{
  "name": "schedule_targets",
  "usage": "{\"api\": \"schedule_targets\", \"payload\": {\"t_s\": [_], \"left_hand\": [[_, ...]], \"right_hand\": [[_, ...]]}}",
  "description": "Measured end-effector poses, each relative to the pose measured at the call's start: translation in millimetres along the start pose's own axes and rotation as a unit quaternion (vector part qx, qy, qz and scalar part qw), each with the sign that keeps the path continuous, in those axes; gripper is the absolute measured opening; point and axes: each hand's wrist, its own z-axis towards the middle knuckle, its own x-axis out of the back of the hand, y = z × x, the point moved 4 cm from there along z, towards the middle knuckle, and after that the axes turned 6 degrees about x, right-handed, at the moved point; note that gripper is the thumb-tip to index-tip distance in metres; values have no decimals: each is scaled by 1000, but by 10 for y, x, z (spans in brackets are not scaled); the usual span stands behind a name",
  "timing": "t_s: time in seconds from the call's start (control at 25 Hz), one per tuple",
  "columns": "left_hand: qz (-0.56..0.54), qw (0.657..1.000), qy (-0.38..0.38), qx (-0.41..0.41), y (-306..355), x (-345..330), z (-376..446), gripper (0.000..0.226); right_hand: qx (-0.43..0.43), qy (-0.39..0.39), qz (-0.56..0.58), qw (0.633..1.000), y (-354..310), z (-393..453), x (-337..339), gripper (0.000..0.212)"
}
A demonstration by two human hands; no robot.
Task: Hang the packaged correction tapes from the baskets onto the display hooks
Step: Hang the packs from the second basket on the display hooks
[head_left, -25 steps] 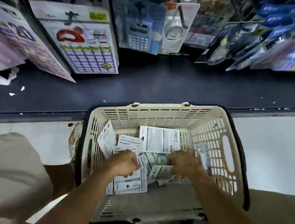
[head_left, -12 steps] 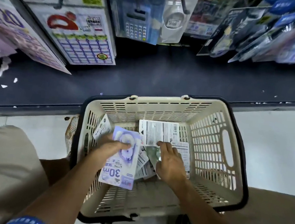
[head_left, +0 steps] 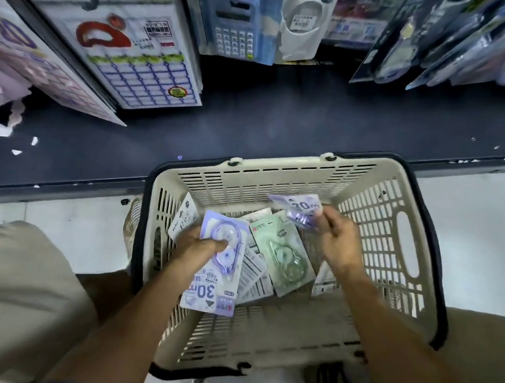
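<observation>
A cream plastic basket (head_left: 394, 240) stands on the floor below me with several packaged correction tapes in it. My left hand (head_left: 198, 243) grips a purple correction tape pack (head_left: 216, 279) marked 30m, face up over the basket's left side. My right hand (head_left: 336, 238) pinches a second purple pack (head_left: 300, 208), lifted and tilted near the basket's back wall. A green correction tape pack (head_left: 282, 252) lies face up between my hands, on top of white packs lying back side up.
A dark low shelf (head_left: 285, 119) runs behind the basket. Above it hang label sheets (head_left: 140, 59), calculators (head_left: 236, 30) and other carded stationery (head_left: 454, 41) on hooks. My knees flank the basket on the white floor (head_left: 489, 220).
My right hand has lifted a second purple pack out of the pile, uncovering the green pack. My left hand keeps its purple pack. The view has tilted a little.
</observation>
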Motion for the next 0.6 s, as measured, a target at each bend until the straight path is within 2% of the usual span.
{"api": "schedule_targets", "payload": {"t_s": [0.04,0.08,0.16,0.2,0.28,0.36,0.44,0.48,0.56,0.6], "left_hand": [[17,1000,-16,16,37,-9,4,33],[56,996,-58,27,81,-42,-31,44],[174,970,-168,10,206,-153,-153,66],[234,950,-206,-17,306,-223,-215,62],[302,920,-238,-77,540,-317,-347,30],[257,922,-267,-113,719,-265,-427,23],[102,956,-267,-64,802,-170,-399,6],[-10,957,-290,-14,775,-129,-392,30],[-228,916,-325,64,518,-97,-323,79],[-303,893,-323,76,415,-134,-358,89]], "right_hand": [[-22,-9,133,991,-105,16,164,20],[-29,-65,209,975,-230,45,257,18],[-12,-225,167,960,-554,104,288,12],[9,-290,113,950,-693,120,240,12],[46,-353,34,934,-844,122,120,21],[19,-401,74,913,-782,1,-20,22],[-60,-371,193,906,-630,-122,-74,18],[-101,-320,252,908,-544,-174,-101,17],[-182,-169,342,906,-397,-214,-182,24],[-223,-84,370,898,-342,-229,-253,29]]}}
